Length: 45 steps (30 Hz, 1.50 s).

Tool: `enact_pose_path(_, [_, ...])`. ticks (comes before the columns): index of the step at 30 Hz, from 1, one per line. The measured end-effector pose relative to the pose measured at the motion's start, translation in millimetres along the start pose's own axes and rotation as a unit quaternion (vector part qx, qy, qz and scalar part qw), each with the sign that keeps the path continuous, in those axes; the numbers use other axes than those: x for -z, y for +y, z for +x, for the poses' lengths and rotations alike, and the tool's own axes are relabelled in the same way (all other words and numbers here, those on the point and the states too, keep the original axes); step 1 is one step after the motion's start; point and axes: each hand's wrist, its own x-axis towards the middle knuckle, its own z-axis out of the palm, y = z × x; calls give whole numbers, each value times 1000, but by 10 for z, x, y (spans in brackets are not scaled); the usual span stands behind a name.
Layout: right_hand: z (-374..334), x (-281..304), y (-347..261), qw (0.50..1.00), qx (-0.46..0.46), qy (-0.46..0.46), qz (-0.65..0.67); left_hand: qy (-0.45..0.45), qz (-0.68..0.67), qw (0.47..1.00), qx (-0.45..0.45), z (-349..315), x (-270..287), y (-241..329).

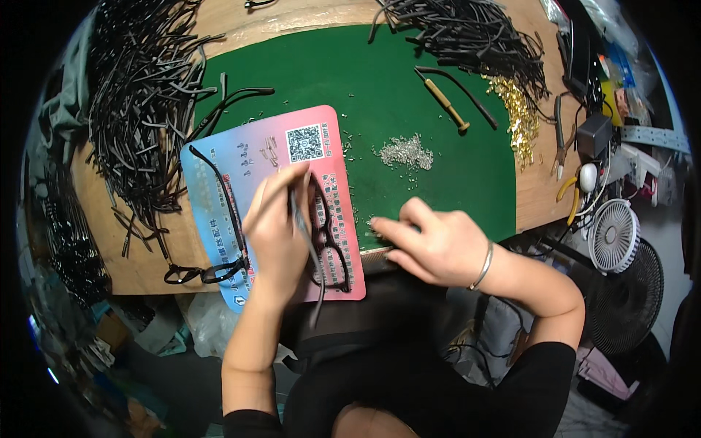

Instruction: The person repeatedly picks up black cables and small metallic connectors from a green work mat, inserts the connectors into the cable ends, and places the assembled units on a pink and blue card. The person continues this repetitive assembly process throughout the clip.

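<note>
My left hand is closed around a pair of black eyeglasses. A dark temple arm slants down past its fingers. The glasses are over a blue and pink printed mat. My right hand, with a bangle at its wrist, reaches its index finger to the green mat, beside a few tiny metal screws. Its thumb stands apart from the index finger and the other fingers are curled. Another pair of black glasses lies at the printed mat's left edge.
A pile of silver screws and a brass-handled screwdriver lie on the green mat. Heaps of black temple arms cover the left and far right. Gold-coloured small parts, pliers and a white fan are at the right.
</note>
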Motion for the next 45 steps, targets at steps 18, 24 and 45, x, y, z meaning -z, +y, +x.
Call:
enact_pose_path(18, [-154,-99,-16,992,-95,55,-61,-119,-162,979,-33,-624,426,95])
enact_pose_path(24, [-100,-149,2,993,-87,42,-71,-208,9,941,-268,-714,447,-91])
enact_pose_path(45, [-129,-168,-79,990,-11,-18,140,-125,58,971,-195,-726,178,-84])
